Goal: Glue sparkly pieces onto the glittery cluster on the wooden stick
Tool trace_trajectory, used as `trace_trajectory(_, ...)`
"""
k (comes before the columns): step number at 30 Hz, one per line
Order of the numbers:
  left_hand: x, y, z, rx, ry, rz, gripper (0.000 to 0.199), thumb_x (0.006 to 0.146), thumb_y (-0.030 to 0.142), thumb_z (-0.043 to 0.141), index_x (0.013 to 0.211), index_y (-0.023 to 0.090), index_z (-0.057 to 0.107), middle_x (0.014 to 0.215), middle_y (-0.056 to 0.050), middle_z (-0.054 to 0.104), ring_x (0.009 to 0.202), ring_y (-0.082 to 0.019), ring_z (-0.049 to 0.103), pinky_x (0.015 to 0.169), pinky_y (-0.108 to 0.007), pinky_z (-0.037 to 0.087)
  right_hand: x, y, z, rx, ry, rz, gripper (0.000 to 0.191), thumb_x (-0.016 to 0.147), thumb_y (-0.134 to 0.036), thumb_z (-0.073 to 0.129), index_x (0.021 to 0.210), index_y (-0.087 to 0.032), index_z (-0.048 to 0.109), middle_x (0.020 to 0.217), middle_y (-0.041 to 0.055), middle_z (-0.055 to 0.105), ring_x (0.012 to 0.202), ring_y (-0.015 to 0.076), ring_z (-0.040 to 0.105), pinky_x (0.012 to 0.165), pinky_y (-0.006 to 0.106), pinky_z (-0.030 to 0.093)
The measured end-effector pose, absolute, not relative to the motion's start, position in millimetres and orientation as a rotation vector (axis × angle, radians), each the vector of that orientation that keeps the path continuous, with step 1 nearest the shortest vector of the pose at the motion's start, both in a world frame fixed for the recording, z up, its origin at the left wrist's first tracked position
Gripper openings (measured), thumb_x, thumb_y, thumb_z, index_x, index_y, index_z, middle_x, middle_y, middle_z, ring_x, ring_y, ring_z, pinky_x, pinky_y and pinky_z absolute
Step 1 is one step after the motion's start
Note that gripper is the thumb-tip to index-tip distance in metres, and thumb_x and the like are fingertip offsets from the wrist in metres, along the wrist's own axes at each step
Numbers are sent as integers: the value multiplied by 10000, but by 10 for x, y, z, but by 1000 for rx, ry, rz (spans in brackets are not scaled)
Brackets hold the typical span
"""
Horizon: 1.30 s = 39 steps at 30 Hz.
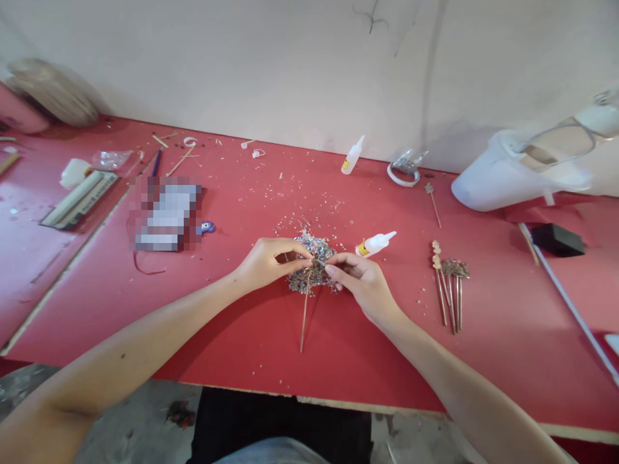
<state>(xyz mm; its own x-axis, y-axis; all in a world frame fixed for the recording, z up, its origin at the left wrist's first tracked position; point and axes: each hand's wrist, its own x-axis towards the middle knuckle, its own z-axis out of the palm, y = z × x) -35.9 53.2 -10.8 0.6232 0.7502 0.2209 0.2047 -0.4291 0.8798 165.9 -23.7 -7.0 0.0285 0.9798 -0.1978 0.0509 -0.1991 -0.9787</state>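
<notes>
A pile of small shiny shell-like chips [316, 245] lies in the middle of the red table, under my fingers. My left hand [273, 261] is closed in a pinch at the top of a thin gold-brown hairpin-like stick [305, 316], whose shaft points toward the table's front edge. Opposite it, my right hand [360, 277] pinches at the same small ornamental head. Whether a separate chip sits between the right fingertips is too small to tell. A white glue bottle [374, 245] with a yellow label lies just beyond my right hand.
Several similar ornamented sticks [452, 290] lie to the right. A second glue bottle [353, 156] stands near the wall, with a white ring-shaped item [403, 174] beside it. White container [493, 171] and black block [558, 240] are at right; a blurred-out rectangular object [169, 216] is at left.
</notes>
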Motion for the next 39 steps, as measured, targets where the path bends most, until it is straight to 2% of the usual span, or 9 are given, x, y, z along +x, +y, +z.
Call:
trace_trajectory(17, -358, 532, -102, 1983, 759, 770, 164, 820, 342, 668, 855, 184, 698, 855, -36, 728, 732, -125, 664, 677, -212, 509, 1650, -236, -67, -1420, -1172, 1278, 235, 734, -395, 707, 824, -185, 651, 652, -17, 584, 509, 87, 496, 499, 246, 458)
trace_trajectory(24, -366, 527, -119, 1867, 769, 747, 180, 824, 344, 666, 867, 171, 687, 725, -16, 695, 523, -83, 611, 548, -189, 490, 1667, -247, -48, -1403, -1153, 1236, 227, 754, -385, 690, 856, -193, 624, 616, -32, 548, 523, 93, 490, 524, 254, 459)
trace_trajectory(30, -356, 529, -111, 1850, 779, 735, 186, 812, 346, 676, 866, 169, 691, 745, -26, 702, 536, -87, 614, 557, -194, 495, 1615, -226, -100, -1347, -1087, 1256, 254, 812, -437, 617, 912, -219, 532, 670, -32, 527, 509, 82, 433, 451, 225, 361)
trace_trajectory(34, -325, 494, -83, 1779, 788, 732, 173, 801, 327, 687, 858, 164, 685, 708, -17, 686, 520, -85, 597, 526, -189, 480, 1541, -244, -148, -1343, -1171, 1321, 277, 877, -499, 504, 937, -229, 505, 627, -59, 394, 471, 80, 343, 421, 223, 290)
trace_trajectory(39, -288, 434, -66, 1657, 791, 679, 168, 798, 313, 687, 849, 153, 671, 612, 6, 639, 495, -85, 572, 498, -189, 474, 1507, -282, -181, -1418, -1312, 1226, 291, 893, -511, 478, 911, -223, 513, 611, -54, 389, 497, 93, 358, 452, 226, 318)
